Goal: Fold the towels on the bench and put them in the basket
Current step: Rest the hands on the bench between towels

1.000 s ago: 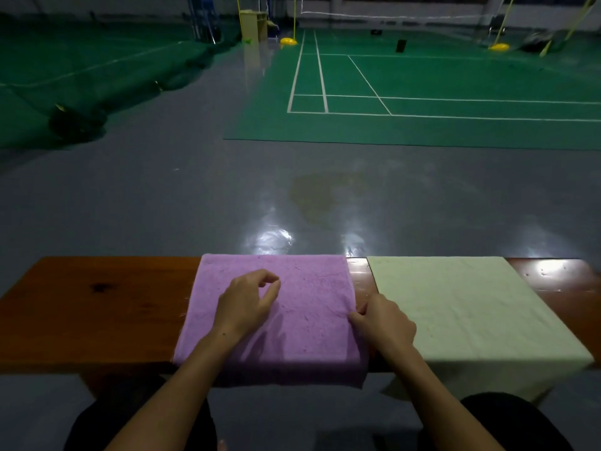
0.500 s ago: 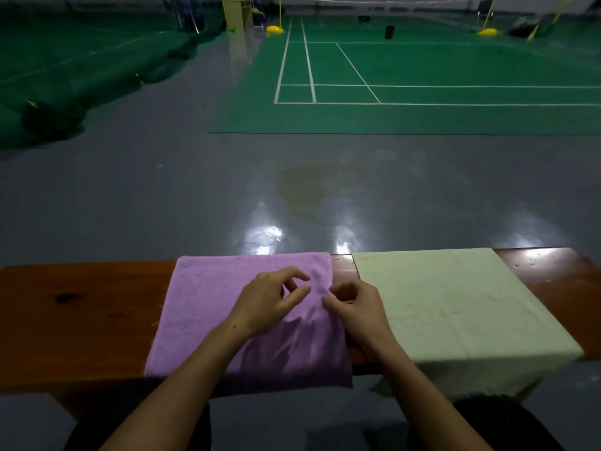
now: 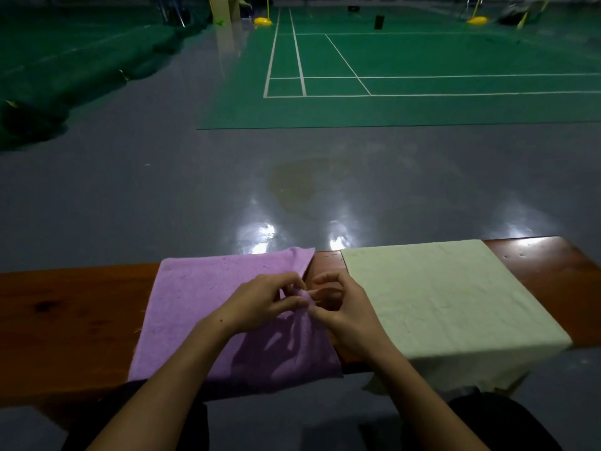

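On bench (image 3: 74, 307), purple towel (image 3: 201, 307) apparently bunched mid-edge.

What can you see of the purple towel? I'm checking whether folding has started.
The purple towel looks like soft terry cloth. It lies flat on the wooden bench, left of the pale towel and apart from it, with its near edge draped over the bench front. Its right edge is gathered and raised off the wood, pinched by the left hand and the right hand. No fold is finished yet.

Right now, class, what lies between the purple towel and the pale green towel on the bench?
In the head view, bare wood of the bench separates the purple towel from the pale green towel; nearer, the right hand fills that gap.
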A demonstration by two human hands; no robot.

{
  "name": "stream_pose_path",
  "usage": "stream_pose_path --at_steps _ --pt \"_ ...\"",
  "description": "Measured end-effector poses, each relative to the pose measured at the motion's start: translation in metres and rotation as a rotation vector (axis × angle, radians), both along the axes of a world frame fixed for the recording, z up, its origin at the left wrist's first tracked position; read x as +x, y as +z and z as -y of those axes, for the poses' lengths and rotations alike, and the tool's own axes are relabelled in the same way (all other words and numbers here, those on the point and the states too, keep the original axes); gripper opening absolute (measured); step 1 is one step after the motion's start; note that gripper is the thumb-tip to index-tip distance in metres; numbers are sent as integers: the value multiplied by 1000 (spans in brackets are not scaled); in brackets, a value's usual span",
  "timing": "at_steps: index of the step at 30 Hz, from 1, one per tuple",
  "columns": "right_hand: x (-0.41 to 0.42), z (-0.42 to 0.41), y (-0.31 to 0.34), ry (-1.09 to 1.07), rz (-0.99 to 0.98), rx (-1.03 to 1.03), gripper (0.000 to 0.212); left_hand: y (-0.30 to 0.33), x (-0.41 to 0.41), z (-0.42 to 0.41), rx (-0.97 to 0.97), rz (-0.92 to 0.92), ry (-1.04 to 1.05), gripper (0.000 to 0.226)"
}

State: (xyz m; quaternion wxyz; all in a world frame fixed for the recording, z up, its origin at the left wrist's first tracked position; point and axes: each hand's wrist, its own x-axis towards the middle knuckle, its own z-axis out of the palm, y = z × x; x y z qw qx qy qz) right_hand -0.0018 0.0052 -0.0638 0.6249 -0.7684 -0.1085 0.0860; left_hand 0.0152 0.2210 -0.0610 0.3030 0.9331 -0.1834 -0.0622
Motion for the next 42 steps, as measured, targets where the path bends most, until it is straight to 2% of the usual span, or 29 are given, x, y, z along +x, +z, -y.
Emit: stream_pose_path --at_steps 4,6,8,11,17,23,26,30,35,39,42 --pt "-3 11 -1 98 -68 -130 43 6 -3 -11 -105 23 6 25" --pt "-5 16 -3 177 -71 -236 35 13 -6 -15 -181 22 -1 12" --pt "-10 18 -3 249 -60 -320 22 19 -9 -20 -223 6 6 12" --pt "-13 16 4 243 -95 -275 13 25 -15 -29 -296 -26 27 14" --pt "-14 10 13 324 -97 -252 16 46 -30 -45 -439 -25 67 7" --pt "-17 -3 10 291 36 -228 15 57 -45 -61 -593 -45 123 12" --pt "-20 -13 7 220 147 -154 13 64 -53 -70 -715 -52 180 9" --pt "-25 -36 2 135 216 -79 11 64 -56 -86 -819 -63 210 26" --pt "-29 -65 -3 6 219 25 9 70 -63 -88 -882 -85 212 16" --pt "-35 -82 0 -12 85 235 9 71 -65 -93 -886 -104 201 35" --pt "-39 -92 0 55 -48 410 8 70 -66 -95 -884 -118 191 38"
